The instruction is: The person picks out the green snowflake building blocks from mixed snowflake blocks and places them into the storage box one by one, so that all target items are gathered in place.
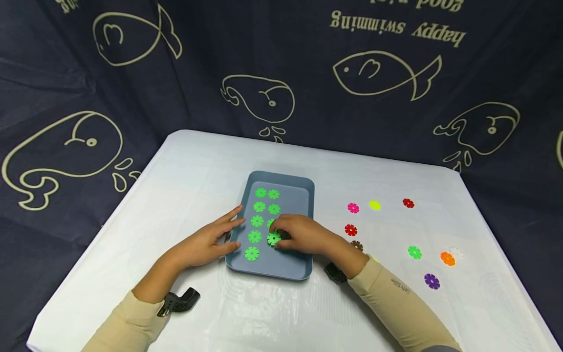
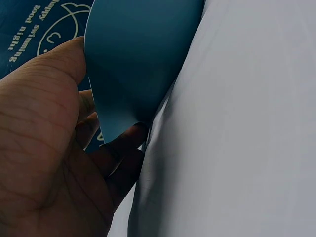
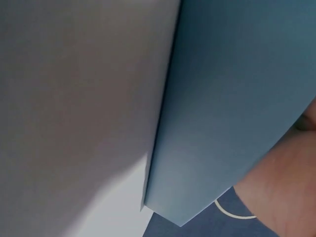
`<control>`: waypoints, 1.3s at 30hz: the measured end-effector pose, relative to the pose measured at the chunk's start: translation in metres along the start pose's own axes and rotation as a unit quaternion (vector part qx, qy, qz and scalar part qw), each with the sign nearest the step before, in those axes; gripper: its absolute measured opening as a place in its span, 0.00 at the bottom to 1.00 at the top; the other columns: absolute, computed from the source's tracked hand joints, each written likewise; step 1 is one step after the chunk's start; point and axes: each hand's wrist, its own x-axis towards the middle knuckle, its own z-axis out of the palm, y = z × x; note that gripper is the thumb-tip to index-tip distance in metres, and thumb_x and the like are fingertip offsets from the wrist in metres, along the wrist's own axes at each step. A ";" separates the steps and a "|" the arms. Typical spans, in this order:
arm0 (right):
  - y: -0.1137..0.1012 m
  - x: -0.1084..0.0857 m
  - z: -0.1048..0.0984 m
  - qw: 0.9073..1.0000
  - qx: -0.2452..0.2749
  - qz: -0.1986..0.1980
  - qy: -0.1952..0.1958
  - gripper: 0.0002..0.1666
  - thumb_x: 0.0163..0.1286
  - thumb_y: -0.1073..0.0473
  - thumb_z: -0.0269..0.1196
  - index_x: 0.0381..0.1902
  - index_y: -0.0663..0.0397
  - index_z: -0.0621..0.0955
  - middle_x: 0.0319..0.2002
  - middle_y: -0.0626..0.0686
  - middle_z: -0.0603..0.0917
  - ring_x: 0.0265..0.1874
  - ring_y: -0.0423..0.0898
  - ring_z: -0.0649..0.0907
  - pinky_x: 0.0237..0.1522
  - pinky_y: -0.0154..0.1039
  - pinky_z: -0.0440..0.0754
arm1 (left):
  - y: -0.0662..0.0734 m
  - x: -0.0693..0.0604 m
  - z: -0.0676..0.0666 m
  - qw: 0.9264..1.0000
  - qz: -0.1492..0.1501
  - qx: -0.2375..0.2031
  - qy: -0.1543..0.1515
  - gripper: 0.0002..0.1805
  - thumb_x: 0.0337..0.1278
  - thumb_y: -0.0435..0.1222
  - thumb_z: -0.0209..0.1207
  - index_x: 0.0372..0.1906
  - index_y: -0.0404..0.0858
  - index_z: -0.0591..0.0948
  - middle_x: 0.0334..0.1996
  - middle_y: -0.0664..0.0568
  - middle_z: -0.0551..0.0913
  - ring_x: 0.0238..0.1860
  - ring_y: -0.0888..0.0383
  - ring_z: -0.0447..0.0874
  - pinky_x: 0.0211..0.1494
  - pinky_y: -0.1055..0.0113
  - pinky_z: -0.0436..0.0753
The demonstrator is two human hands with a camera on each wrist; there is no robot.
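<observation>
My right hand [image 1: 301,232] is over the grey-blue tray [image 1: 299,266], its thumb and forefinger pinching a green notched disc [image 1: 273,239] low over the tray floor. Other green discs [image 1: 254,236] lie flat in two columns inside; the right hand partly covers one [image 1: 270,224]. At the tray's left side my left hand [image 1: 208,242] has its fingers spread, with tips reaching over the rim. Seen from the left wrist, the thumb meets the rim and lower fingers [image 2: 126,148] touch the tray's outer wall [image 2: 138,59]. The right wrist view shows the tray's outside [image 3: 222,98]; the pinched disc is hidden there.
Loose notched discs lie right of the tray: pink [image 1: 353,208], yellow [image 1: 375,205], red [image 1: 408,203], green [image 1: 415,253], orange [image 1: 447,259], purple [image 1: 432,281] and others. A brown disc [image 1: 357,245] sits beside the right forearm. A dark printed curtain [image 1: 308,58] hangs behind the white table [image 1: 198,161].
</observation>
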 end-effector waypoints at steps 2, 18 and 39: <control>-0.001 0.000 0.001 1.000 -0.012 0.006 -0.001 0.16 0.66 0.51 0.70 0.49 0.45 0.82 0.35 0.41 0.76 0.33 0.37 0.75 0.36 0.33 0.75 | 0.000 0.000 0.000 1.000 0.000 0.000 0.000 0.37 0.68 0.50 0.61 0.75 0.37 0.65 0.80 0.52 0.48 0.77 0.50 0.50 0.71 0.46 0.62; -0.002 0.000 0.005 0.999 -0.047 0.008 -0.008 0.16 0.67 0.49 0.68 0.51 0.43 0.82 0.33 0.40 0.76 0.31 0.37 0.75 0.35 0.34 0.75 | 0.000 -0.001 0.000 1.000 0.001 0.004 0.000 0.37 0.67 0.50 0.61 0.75 0.38 0.65 0.80 0.53 0.48 0.76 0.49 0.50 0.71 0.46 0.62; 0.004 -0.007 -0.009 0.997 0.077 -0.009 0.006 0.15 0.70 0.54 0.66 0.51 0.52 0.82 0.42 0.46 0.81 0.36 0.41 0.78 0.42 0.35 0.77 | 0.001 0.000 0.000 1.000 -0.002 0.004 0.001 0.37 0.67 0.49 0.61 0.75 0.38 0.65 0.80 0.53 0.48 0.77 0.50 0.50 0.71 0.46 0.62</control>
